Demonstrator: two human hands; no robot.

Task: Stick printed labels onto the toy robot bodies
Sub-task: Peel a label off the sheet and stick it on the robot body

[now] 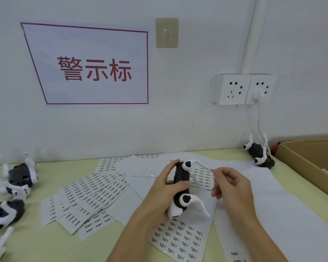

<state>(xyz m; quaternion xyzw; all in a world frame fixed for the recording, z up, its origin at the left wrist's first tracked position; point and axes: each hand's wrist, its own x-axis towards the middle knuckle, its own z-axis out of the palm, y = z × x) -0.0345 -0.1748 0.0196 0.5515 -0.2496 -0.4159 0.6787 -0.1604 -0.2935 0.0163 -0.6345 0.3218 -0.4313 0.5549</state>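
Observation:
My left hand (pixel 162 193) grips a black toy robot body (pixel 181 178) with white legs, holding it above the table centre. Close to its right, my right hand (pixel 230 184) has its fingers curled with the fingertips drawn together; whether a label sits between them cannot be told. Under the hands lies a label sheet (pixel 178 237) printed with small black labels. More label sheets (pixel 95 193) fan out to the left.
Several other toy robot bodies (pixel 20 176) lie at the left edge, and one more robot body (pixel 259 154) sits at the back right near a cardboard box (pixel 307 157). Blank backing sheets (pixel 273 205) cover the right of the table. A wall socket (pixel 244 89) with a white cable hangs above.

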